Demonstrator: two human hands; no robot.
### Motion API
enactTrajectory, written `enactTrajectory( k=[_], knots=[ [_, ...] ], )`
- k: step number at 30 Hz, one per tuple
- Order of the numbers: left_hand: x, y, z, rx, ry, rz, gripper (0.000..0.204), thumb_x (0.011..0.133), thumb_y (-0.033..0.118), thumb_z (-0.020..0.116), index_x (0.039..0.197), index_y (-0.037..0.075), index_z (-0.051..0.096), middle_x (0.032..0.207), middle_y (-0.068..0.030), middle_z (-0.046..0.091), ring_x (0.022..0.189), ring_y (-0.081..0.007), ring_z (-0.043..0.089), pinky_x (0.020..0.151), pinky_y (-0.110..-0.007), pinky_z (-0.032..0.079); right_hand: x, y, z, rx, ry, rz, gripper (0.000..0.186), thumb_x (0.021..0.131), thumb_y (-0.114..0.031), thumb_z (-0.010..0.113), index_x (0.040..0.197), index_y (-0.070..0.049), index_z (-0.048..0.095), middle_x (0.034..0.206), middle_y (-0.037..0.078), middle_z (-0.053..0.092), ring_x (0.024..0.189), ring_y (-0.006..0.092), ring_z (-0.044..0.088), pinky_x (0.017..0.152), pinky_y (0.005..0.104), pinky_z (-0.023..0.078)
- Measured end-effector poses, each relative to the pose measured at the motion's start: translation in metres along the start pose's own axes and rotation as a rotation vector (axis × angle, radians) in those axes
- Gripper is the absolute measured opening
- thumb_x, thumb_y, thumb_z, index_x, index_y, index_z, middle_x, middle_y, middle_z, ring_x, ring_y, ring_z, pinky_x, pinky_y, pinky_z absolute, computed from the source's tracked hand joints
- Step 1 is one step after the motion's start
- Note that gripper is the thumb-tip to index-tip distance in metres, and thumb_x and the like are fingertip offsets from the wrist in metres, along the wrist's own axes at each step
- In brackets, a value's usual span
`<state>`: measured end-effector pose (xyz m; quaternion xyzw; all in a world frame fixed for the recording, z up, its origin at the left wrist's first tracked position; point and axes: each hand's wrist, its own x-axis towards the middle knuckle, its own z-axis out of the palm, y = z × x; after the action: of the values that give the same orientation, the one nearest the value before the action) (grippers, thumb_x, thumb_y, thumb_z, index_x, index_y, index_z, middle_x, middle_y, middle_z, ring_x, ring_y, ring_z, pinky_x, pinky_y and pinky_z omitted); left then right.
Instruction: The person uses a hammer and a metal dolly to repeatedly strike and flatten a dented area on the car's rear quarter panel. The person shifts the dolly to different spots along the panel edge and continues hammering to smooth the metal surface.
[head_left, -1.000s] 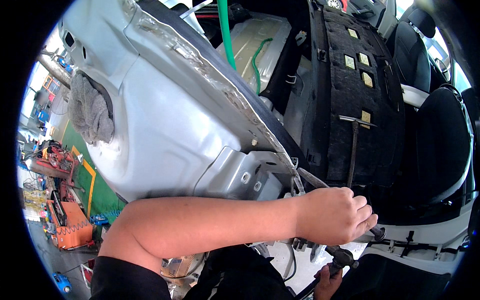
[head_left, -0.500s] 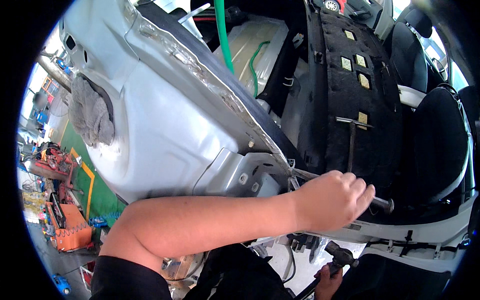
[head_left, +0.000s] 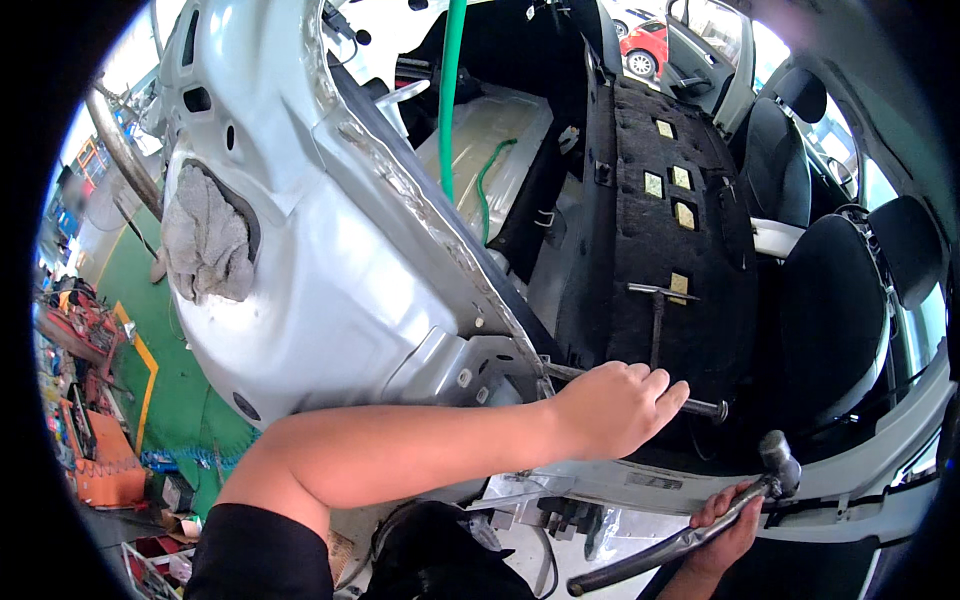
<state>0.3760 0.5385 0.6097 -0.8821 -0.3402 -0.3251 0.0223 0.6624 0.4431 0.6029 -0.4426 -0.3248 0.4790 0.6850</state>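
My left hand (head_left: 612, 410) is closed around a metal bar (head_left: 702, 407) lying across the body edge of a stripped car. One end of the bar meets the torn metal edge; its round, flat head sticks out right of my fingers. Lower right, my right hand (head_left: 727, 527) grips the shaft of a ball-peen hammer (head_left: 690, 541). The hammer's head is up, below and right of the bar's head and apart from it. A second hammer (head_left: 664, 292), with a thin, long head, lies on the black felt panel (head_left: 630, 240) beyond my left hand.
A silver rear body panel (head_left: 330, 270) fills the left, with a grey rag (head_left: 205, 240) stuffed in its opening. A green hose (head_left: 452, 100) hangs into the car. Black seats (head_left: 830, 310) stand at right. An orange tool cabinet (head_left: 105, 480) is on the workshop floor.
My right hand has raised the ball-peen hammer up and to the right, nearer the bar's head. My left hand keeps its hold on the bar. The whole view has shifted slightly.
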Motion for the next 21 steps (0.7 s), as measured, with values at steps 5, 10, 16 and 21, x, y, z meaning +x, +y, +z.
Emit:
enactTrajectory(
  k=[5,10,16,21],
  knots=[
    [-0.004,-0.001,0.007,0.024,0.004,0.042,0.050,0.090,0.013,0.060,0.135,-0.008,0.062,0.087,-0.0125,0.063,0.073,-0.0226,0.065,0.062,-0.033,0.055,-0.004,0.018,0.001,-0.149,-0.042,0.024,0.036,0.107,-0.038,0.054,0.117,-0.004,0.052,0.069,0.007,0.052,0.046,0.0161,0.052,0.038,0.0296,0.047],
    [-0.004,0.000,0.009,0.039,0.038,0.050,0.049,0.091,0.014,0.060,0.134,-0.009,0.063,0.088,-0.0124,0.066,0.073,-0.0213,0.066,0.062,-0.032,0.055,-0.011,0.031,-0.004,-0.140,-0.055,0.085,0.036,0.107,-0.038,0.054,0.116,-0.004,0.052,0.070,0.007,0.052,0.046,0.0163,0.052,0.039,0.0300,0.048],
    [-0.003,0.000,0.004,0.024,-0.043,0.000,0.049,0.090,0.013,0.060,0.134,-0.009,0.062,0.089,-0.0138,0.066,0.075,-0.0229,0.067,0.063,-0.034,0.055,-0.012,0.035,-0.003,-0.171,0.028,0.134,0.034,0.108,-0.037,0.052,0.115,-0.004,0.052,0.071,0.007,0.051,0.046,0.0168,0.051,0.040,0.0303,0.048],
    [0.002,0.000,0.006,-0.068,-0.015,-0.090,0.043,0.090,0.013,0.061,0.128,-0.008,0.064,0.087,-0.0136,0.065,0.075,-0.0245,0.068,0.064,-0.036,0.056,0.003,0.026,0.002,-0.116,-0.024,0.160,0.029,0.106,-0.035,0.053,0.111,-0.006,0.054,0.070,0.008,0.052,0.047,0.0181,0.051,0.040,0.0318,0.047]
  ],
)
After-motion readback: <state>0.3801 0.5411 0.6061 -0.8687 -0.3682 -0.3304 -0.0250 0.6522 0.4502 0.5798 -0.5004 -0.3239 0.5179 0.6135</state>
